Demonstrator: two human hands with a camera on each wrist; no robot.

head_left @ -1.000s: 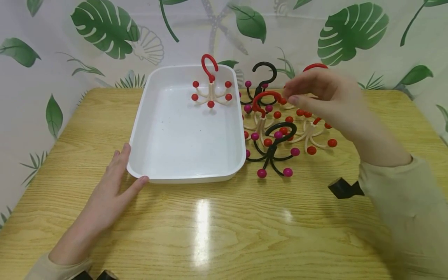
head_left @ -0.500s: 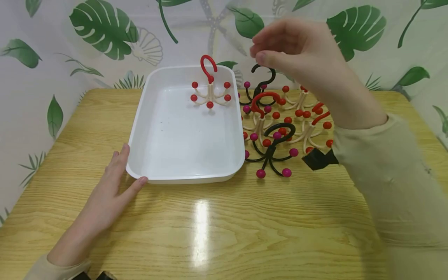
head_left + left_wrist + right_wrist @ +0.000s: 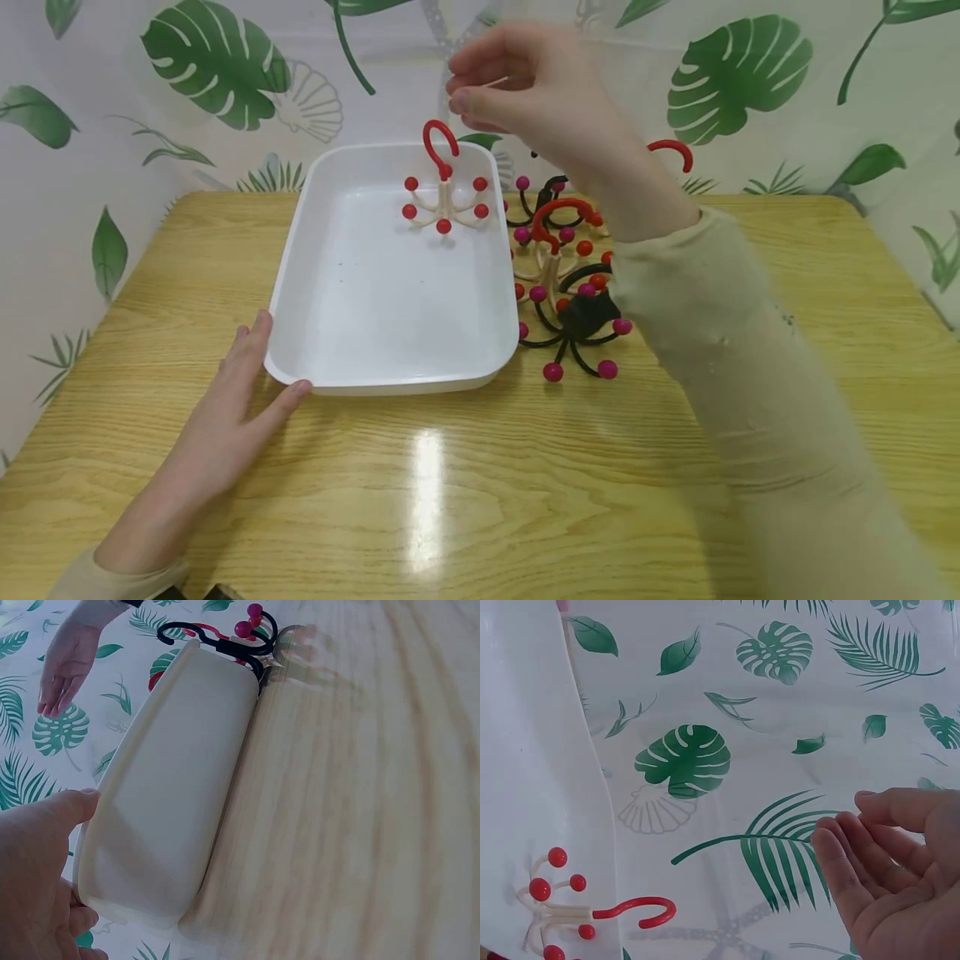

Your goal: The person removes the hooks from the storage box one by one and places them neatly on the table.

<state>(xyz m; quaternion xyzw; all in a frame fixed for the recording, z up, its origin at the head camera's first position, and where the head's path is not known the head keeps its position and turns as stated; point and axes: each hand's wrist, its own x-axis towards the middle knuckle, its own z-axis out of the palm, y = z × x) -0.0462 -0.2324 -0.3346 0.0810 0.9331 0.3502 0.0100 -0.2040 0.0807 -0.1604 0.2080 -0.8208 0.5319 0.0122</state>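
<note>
A white tray (image 3: 375, 325) stands on the wooden table. At its near left corner my left hand (image 3: 225, 417) rests with thumb and fingers spread along the two outer sides, as the left wrist view also shows. Inside the tray, toward the far right, an upright multi-arm hook hanger (image 3: 444, 198) has a red hook, cream arms and red ball tips. My right hand (image 3: 543, 104) is raised behind and above the tray's far right corner, fingers loosely bent, holding nothing. In the right wrist view, the hand (image 3: 889, 862) is well apart from the hanger's red hook (image 3: 637, 906).
To the tray's right several similar hangers stand close together, among them a red and cream one (image 3: 552, 267) and a black one with pink tips (image 3: 572, 340). My right sleeve (image 3: 720, 333) partly covers them. A leaf-patterned cloth (image 3: 360, 50) rises behind the table.
My right hand has moved up and left from over the hangers to above the tray's far right corner. My left hand, the tray and the hanger inside it have stayed in place.
</note>
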